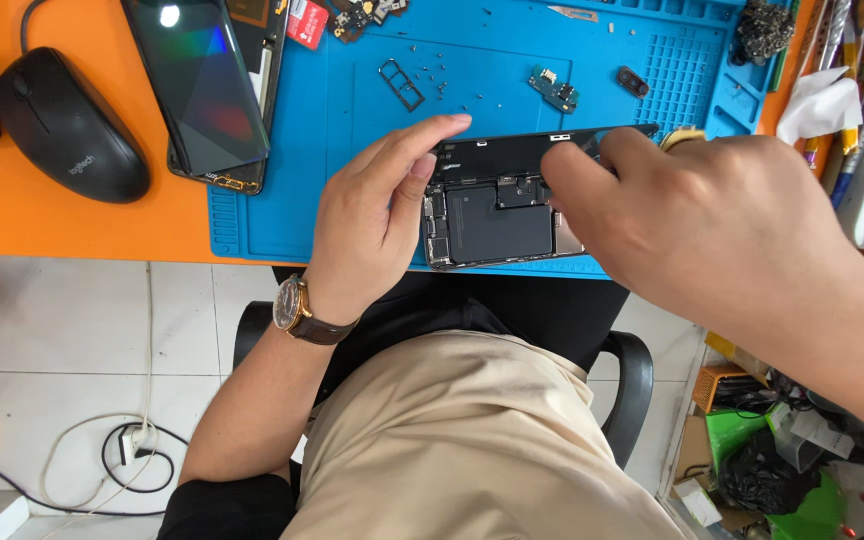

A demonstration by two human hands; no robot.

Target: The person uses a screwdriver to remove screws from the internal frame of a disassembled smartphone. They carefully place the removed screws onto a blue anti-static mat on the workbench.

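An opened smartphone (492, 222) with its black battery and boards exposed is held above the edge of a blue repair mat (342, 190). Its dark screen panel (512, 150) is lifted along the far side. My left hand (372, 220), with a brown-strapped watch on the wrist, grips the phone's left end with thumb and fingers. My right hand (712, 225) covers the phone's right end, its fingers on the raised screen edge and the phone body. Whether a tool is in the right hand is hidden.
A second phone (202, 85) lies on a disassembled frame at the mat's left. A black mouse (67, 125) sits on the orange table. Small screws, a SIM tray (402, 85) and a small circuit board (552, 90) lie on the mat. Tools stand at right.
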